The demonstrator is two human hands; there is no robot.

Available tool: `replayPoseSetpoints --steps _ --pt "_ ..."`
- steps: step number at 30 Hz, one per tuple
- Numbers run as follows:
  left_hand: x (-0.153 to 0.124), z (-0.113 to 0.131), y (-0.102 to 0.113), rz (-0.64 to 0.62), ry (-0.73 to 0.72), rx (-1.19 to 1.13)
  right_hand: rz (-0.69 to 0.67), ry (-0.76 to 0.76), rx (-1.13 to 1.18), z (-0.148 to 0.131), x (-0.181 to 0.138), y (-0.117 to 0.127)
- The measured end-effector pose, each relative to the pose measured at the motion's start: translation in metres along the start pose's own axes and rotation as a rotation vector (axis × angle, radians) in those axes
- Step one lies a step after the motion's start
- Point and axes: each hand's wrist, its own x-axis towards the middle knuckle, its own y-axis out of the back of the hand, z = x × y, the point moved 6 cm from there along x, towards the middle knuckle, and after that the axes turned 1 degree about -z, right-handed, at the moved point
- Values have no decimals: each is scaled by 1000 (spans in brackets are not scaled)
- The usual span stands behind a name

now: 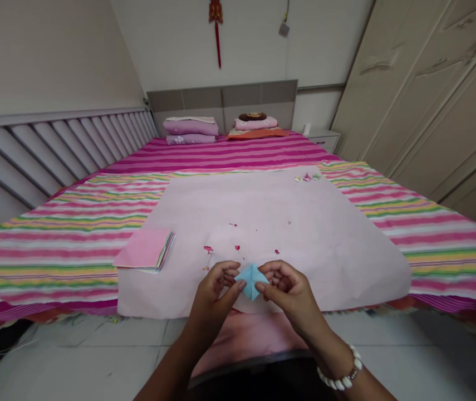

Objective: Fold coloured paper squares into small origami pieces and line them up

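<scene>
A small light-blue folded paper (251, 282), diamond-shaped with a crease down its middle, is held up between both hands near the front edge of the bed. My left hand (220, 287) pinches its left corner between thumb and fingers. On the opposite corner, my right hand (284, 285) grips with the thumb in front and the fingers curled behind. A bracelet of pale beads (341, 380) circles my right wrist. Beneath and beyond the hands spreads a large whitish sheet (246, 200).
Left on the sheet lies a stack of coloured paper squares (143, 249), pink on top. Small red scraps (208, 249) are scattered ahead of the hands. Several little folded paper pieces (307, 177) stand at the far right corner. Folded bedding (190, 128) rests by the headboard (258, 100).
</scene>
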Motion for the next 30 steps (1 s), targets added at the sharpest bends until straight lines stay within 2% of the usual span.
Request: replayPoseSetpoints --steps 4,8,13,16,19,30 --pt "-1 -3 -3 -32 48 -96 -36 -54 7 1 1 -2" --pt "-1 0 -8 -129 92 -116 -88 -104 26 3 1 -5" --pt "-4 -5 -12 -220 221 -222 -102 -129 25 4 -1 -5" --pt "-6 -11 -13 -212 276 -251 -114 -136 41 5 -1 -6" --pt "-7 -13 -11 -156 269 -260 -111 -121 62 6 -1 -5" --pt "-5 -1 -9 -153 163 -259 -89 -46 201 5 -3 -5"
